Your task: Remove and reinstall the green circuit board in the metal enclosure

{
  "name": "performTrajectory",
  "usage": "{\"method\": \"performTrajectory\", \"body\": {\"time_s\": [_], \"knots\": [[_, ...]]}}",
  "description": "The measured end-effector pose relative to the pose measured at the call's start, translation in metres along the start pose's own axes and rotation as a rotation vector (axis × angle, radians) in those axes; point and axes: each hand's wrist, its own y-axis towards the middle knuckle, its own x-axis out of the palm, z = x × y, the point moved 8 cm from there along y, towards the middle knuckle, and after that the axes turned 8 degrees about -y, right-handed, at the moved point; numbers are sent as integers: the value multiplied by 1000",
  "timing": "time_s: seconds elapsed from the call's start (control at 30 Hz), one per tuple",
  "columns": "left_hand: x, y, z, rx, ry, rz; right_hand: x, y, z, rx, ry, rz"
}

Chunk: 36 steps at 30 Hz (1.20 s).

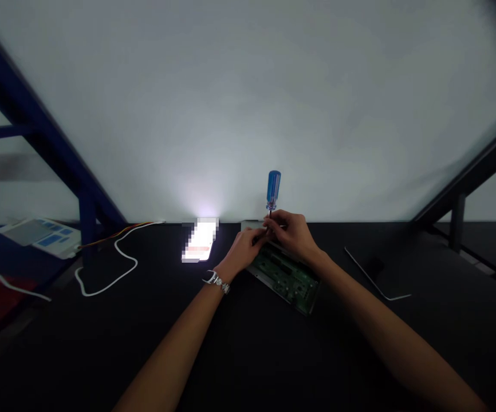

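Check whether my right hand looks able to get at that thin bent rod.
Probably yes: the thin bent rod lies uncovered on the black table, with nothing visible blocking it, though your right hand would first have to let go of the screwdriver.

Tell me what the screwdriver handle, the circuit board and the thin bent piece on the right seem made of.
Screwdriver handle: probably hard, glossy plastic, blue with bright streaks.
Circuit board: likely laminate, from its green, component-dotted face; too dark to judge the finish.
Thin bent piece: perhaps smooth metal, given its grey tone and sharp bend; plastic is possible.
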Motion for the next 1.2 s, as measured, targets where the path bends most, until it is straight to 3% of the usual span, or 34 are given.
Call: {"method": "performTrajectory", "body": {"time_s": [0.17, 0.37, 0.77, 1.0, 1.2], "knots": [[-2, -2, 1, -8, 12, 48, -1, -3, -3, -8, -34, -12], [-5, -4, 5, -25, 58, 121, -11, -4, 5, 51, -77, 162], [1, -5, 3, -11, 17, 33, 1, 1, -1, -10, -49, -110], [-6, -7, 5, -23, 21, 100, -9, -3, 2, 51, -94, 115], [-6, -6, 3, 3, -13, 90, -7, -1, -1, 4, -163, 44]]}}
